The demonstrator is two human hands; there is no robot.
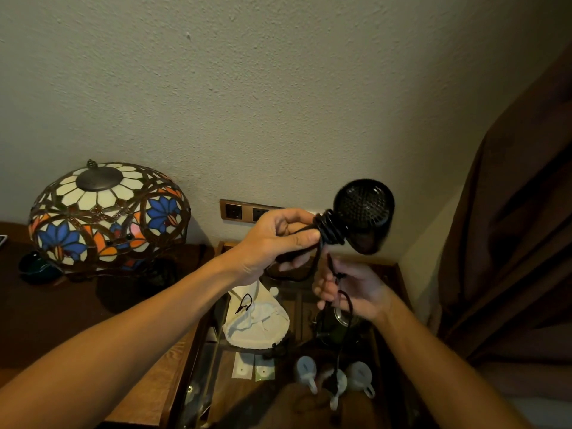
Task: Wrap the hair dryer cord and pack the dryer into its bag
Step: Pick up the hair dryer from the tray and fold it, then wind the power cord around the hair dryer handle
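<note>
Head view shows us partway through the wrapping step: our left hand (pixel 280 236) is clenched around the handle of the hair dryer (pixel 363 215), holding it up in front of the wall with its grilled rear end facing us, well above the table (pixel 148 376). Several turns of the cord (pixel 329 229) already sit stacked around the handle, just beside our left thumb and fingers. Our right hand (pixel 353 292) is lower and to the right, fingers closed loosely on the slack part of the cord, which hangs down from it toward the table; the free end is lost in the dark clutter below, so we cannot tell where the plug lies. The bag (pixel 257 323), pale cloth with a dark drawstring, lies on the table beneath our hands, near a row of small white cups (pixel 337 377). We judge the winding about half done and the packing not yet begun. The next move, as we see it, calls for our right hand to carry the slack around the handle again while the left keeps the existing turns pinned, feeding with light tension so the coils do not slip off, then securing the tail before reaching for the bag.
</note>
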